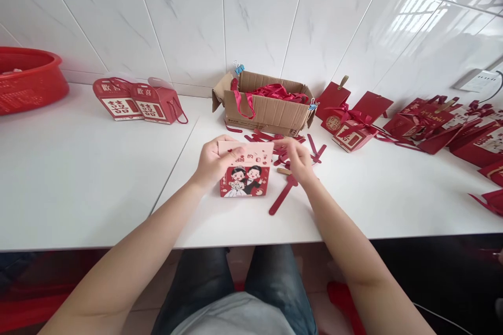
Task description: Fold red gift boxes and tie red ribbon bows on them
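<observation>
Shirt [236, 319] seen nearest | box [255, 180] gripped by left hand [214, 161] | right hand [299, 159] half-curled, hold unclear | flap [257, 153] best kept square, pressed lightly

Gift box [244, 178]: red, cartoon wedding-couple print; upper panel [257, 150] pink. Ribbons [277, 92]: crimson. Carton [267, 114]: brown. Surface [98, 188]: white. Wall tiles [259, 15]: white, grey-veined.

The left grip [212, 163] held a cartoon-couple box [244, 182] at the bench [90, 183]; the right grip [299, 159] was beside it; ribbons [277, 92] filled a carton [263, 114].
</observation>
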Demonstrator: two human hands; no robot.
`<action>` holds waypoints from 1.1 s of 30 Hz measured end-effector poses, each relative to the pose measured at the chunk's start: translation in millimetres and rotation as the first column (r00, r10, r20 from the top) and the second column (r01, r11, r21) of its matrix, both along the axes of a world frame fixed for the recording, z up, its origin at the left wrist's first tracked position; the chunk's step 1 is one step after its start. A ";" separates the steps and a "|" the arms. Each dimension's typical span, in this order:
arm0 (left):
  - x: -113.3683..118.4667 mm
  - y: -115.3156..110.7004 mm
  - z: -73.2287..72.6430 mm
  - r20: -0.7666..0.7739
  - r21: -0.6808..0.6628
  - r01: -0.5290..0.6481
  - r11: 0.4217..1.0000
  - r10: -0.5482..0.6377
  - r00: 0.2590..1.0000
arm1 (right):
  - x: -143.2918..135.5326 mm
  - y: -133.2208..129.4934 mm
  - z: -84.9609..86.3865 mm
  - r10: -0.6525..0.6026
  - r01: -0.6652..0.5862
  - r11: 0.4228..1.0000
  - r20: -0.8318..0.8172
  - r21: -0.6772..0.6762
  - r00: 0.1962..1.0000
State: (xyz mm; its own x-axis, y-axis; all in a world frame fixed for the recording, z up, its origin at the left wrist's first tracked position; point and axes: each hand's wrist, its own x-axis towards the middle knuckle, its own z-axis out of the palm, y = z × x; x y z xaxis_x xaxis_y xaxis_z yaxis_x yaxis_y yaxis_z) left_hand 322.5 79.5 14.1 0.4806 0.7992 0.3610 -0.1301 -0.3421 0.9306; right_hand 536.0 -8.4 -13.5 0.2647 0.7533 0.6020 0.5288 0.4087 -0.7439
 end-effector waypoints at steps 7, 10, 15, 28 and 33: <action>1.7 10.9 -4.3 0.053 0.026 -0.176 0.984 0.174 0.983 | 110.4 28.5 -35.7 -0.661 0.721 0.569 0.301 -0.396 0.687; 1.3 9.1 -3.7 0.045 -0.015 -0.142 0.990 0.143 0.989 | 133.1 37.1 -38.7 -0.610 0.712 0.535 0.376 -0.455 0.698; -0.1 8.2 -2.9 0.036 -0.052 -0.093 0.994 0.095 0.995 | 143.1 46.8 -39.8 -0.493 0.673 0.559 0.458 -0.484 0.739; 1.0 4.3 -1.2 0.029 0.001 -0.128 0.992 0.128 0.991 | 139.7 22.0 -19.8 -0.574 0.666 0.700 0.351 -0.257 0.740; 4.9 11.3 -6.4 0.019 0.158 -0.252 0.955 0.252 0.968 | 103.1 6.4 15.6 -0.682 0.683 0.727 -0.044 0.072 0.730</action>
